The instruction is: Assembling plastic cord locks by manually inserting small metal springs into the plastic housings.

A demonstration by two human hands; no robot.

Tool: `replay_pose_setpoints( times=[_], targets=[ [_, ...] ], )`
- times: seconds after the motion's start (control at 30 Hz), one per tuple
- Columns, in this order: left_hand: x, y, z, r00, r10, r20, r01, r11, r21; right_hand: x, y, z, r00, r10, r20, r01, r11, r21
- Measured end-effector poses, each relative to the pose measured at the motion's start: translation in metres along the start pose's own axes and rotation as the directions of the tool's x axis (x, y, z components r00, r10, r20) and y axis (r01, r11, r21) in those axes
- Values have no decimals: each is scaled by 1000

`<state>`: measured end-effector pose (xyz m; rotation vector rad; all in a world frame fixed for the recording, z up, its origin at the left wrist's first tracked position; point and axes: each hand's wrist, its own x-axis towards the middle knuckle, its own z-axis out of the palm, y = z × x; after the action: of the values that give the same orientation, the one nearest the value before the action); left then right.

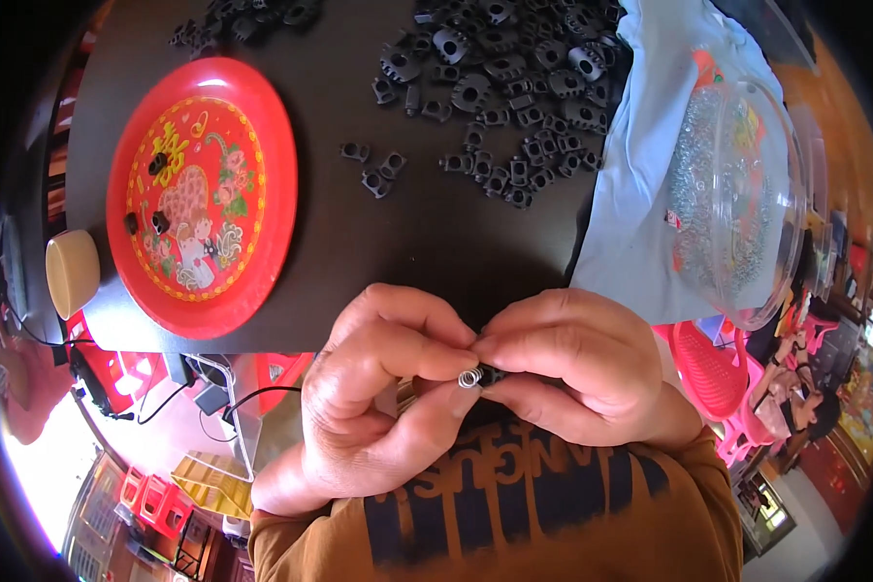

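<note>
- Coil spring [469,378]: silver, between the fingertips of both hands, just nearer than the near edge of the worktop [359,247].
- Left hand [373,393]: narrow, thumb and forefinger pinching the coil spring from the left.
- Right hand [587,354]: narrow too, thumb and fingers gripping a small black part [493,375] right beside the coil spring.
- The right fingertips hide most of the black part; whether the coil spring sits inside it, I cannot tell.
- Round loops of the coil spring face up toward the camera; the exact tilt of its long axis is hard to make out.
</note>
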<state>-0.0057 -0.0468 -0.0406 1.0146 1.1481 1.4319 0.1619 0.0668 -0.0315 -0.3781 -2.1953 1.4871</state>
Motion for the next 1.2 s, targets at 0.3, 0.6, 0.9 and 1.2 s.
replay_pose_setpoints(
  times=[0.3,0.6,0.9,1.2],
  targets=[
    [14,0,-11,997,74,-31,-73,997,8,20,2,1,998,-55,-38,53,997,-58],
    [16,3,-11,979,201,-35,-175,919,354,21,6,0,998,-9,-55,10,1000,15],
    [21,22,-11,979,201,35,-188,818,543,18,5,-1,997,47,-59,-43,997,67],
    [28,29,1,945,301,128,-296,622,725,17,10,1,996,16,-89,-9,997,79]
  ],
)
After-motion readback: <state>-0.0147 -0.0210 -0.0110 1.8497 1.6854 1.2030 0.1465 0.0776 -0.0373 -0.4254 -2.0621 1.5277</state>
